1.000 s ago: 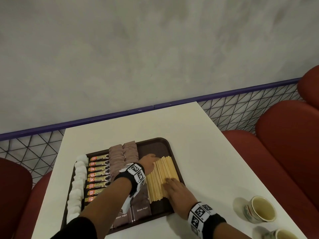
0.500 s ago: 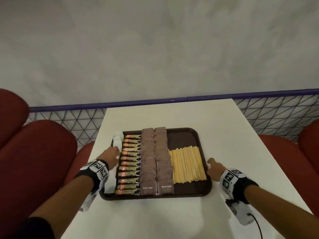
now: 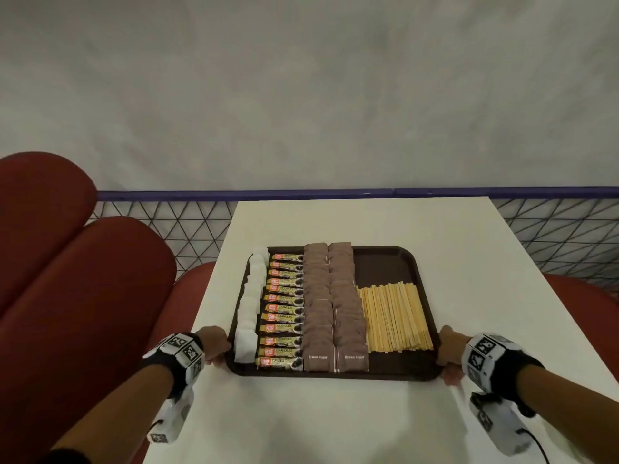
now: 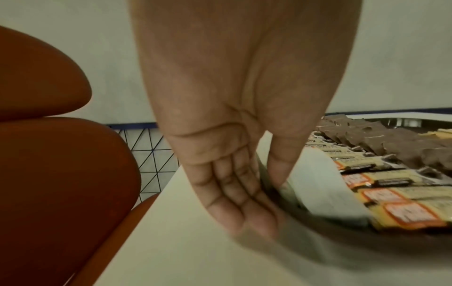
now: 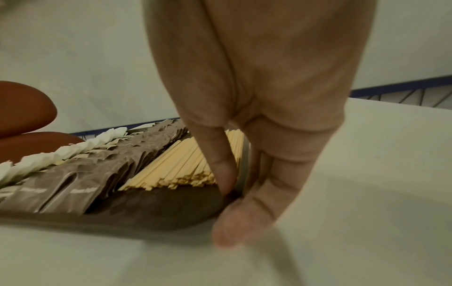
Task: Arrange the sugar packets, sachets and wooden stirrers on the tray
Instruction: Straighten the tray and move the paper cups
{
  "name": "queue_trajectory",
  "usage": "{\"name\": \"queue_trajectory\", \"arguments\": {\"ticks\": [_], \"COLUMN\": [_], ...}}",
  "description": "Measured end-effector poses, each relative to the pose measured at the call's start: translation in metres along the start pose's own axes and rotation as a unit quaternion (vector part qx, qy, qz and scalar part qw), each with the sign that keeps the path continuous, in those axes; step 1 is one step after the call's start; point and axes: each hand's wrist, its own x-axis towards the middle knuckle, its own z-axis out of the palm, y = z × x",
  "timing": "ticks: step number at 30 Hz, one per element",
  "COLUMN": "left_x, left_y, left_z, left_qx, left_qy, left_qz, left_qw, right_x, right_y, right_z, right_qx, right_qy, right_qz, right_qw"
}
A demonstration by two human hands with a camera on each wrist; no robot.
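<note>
On the white table point(image 3: 335, 426) lies a dark brown tray point(image 3: 385, 264). Across it from left to right run a row of white sugar packets point(image 3: 251, 306), a column of gold granule sachets point(image 3: 284, 309), two columns of brown sugar packets point(image 3: 331, 309) and a bundle of wooden stirrers point(image 3: 395, 318). My left hand point(image 3: 216, 346) grips the tray's near left rim point(image 4: 342, 241), thumb point(image 4: 278, 174) on top beside the white packets point(image 4: 318, 183), fingers point(image 4: 234, 193) below. My right hand point(image 3: 450, 356) pinches the near right rim point(image 5: 159, 209), thumb point(image 5: 220, 164) by the stirrers point(image 5: 183, 164).
Red padded seats stand left point(image 3: 83, 279) and right point(image 3: 589, 296) of the table. A blue rail point(image 3: 301, 195) with wire mesh runs behind the table's far edge, below a grey wall. Bare table top lies in front of and behind the tray.
Both hands left the stirrers, went to the tray's sides, then slid back to its near corners and took hold of the rim. The view swung left, losing the cups.
</note>
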Motion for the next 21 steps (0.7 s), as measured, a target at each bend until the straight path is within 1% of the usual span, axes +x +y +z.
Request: {"name": "queue_trajectory", "arguments": {"ticks": [1, 2, 4, 6, 8, 9, 12, 17, 21], "left_x": [0.008, 0.016, 0.031, 0.039, 0.048, 0.052, 0.053, 0.067, 0.077], "left_y": [-0.002, -0.006, -0.013, -0.017, -0.018, -0.016, -0.006, -0.002, -0.003], "left_z": [0.0, -0.001, -0.004, -0.008, -0.013, -0.015, -0.024, -0.037, -0.049], "left_qx": [-0.036, -0.088, -0.213, -0.297, -0.344, -0.348, -0.296, -0.266, -0.225], "left_qy": [0.013, 0.048, 0.101, 0.127, 0.142, 0.153, 0.196, 0.212, 0.201], "left_qz": [-0.002, 0.006, 0.013, 0.032, 0.042, 0.047, 0.058, 0.059, 0.053], "left_qw": [0.999, 0.995, 0.972, 0.946, 0.927, 0.924, 0.933, 0.939, 0.952], "right_x": [0.005, 0.013, 0.017, 0.017, 0.022, 0.023, 0.026, 0.034, 0.037], "right_y": [-0.002, -0.002, -0.013, -0.029, -0.045, -0.054, -0.074, -0.095, -0.105], "right_z": [0.002, 0.005, 0.007, 0.007, 0.01, 0.011, 0.012, 0.009, 0.005], "right_qx": [0.028, 0.042, 0.088, 0.184, 0.25, 0.259, 0.285, 0.279, 0.274], "right_qy": [0.021, 0.044, 0.077, 0.115, 0.158, 0.172, 0.197, 0.217, 0.222], "right_qz": [0.003, -0.002, -0.016, -0.015, -0.01, -0.017, -0.024, -0.041, -0.039], "right_qw": [0.999, 0.998, 0.993, 0.976, 0.955, 0.95, 0.938, 0.934, 0.935]}}
